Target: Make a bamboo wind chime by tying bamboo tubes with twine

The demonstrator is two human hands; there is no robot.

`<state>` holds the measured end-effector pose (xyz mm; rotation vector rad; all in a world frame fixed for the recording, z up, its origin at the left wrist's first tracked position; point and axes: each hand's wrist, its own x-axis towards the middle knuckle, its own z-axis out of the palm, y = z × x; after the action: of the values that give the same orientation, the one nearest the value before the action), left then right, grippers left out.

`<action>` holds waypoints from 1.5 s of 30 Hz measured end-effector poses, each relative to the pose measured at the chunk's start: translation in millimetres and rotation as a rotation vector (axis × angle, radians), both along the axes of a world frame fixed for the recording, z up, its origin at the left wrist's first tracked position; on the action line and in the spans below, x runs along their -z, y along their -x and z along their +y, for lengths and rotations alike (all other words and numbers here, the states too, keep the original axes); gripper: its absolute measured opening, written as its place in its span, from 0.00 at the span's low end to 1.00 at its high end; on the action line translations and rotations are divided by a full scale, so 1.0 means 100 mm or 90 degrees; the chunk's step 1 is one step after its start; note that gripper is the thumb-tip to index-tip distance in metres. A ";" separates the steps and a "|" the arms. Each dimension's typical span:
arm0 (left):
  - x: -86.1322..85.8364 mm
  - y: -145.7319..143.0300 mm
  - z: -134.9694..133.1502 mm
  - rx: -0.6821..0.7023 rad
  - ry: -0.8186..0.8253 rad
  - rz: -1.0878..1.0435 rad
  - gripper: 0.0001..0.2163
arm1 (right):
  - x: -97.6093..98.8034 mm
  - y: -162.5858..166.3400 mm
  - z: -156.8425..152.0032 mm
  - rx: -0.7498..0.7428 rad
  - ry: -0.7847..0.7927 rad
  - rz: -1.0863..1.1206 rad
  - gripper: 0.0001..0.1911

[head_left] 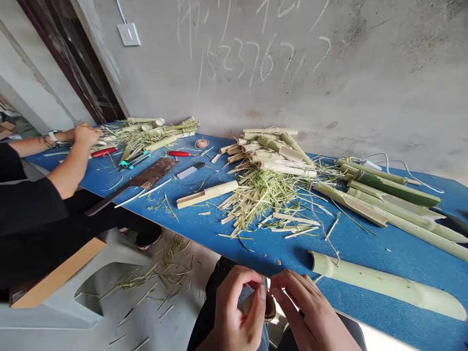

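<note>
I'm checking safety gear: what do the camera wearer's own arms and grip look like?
The left grip and right grip are plain human hands, without gloves. No ring, bracelet, watch or marking shows on either. Any sleeves lie outside the picture, so I can't describe them.

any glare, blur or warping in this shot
Head view: white glare below the blue table, lower right; shadow by the left end of the near bamboo half; wide-angle stretching towards the edges; left hand and right hand fairly sharp.
</note>
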<state>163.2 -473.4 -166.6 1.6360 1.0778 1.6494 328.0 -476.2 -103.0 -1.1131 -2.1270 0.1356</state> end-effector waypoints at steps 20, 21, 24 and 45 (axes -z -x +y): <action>-0.25 0.20 -0.03 -0.008 -0.089 0.275 0.09 | 0.02 0.07 -0.04 0.041 0.105 -0.003 0.09; -0.25 0.20 -0.03 -0.005 -0.085 0.270 0.09 | 0.00 0.08 -0.04 0.042 0.097 0.006 0.10; -0.25 0.20 -0.02 -0.001 -0.067 0.246 0.04 | -0.02 0.09 -0.02 0.039 0.089 0.030 0.12; 0.13 0.26 -0.02 0.115 0.033 0.107 0.18 | 0.23 0.21 -0.02 0.120 -0.010 -0.117 0.18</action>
<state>137.5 -475.3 -179.3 1.8068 1.0101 1.3786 306.5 -478.3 -126.2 -1.3548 -2.1627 -0.0744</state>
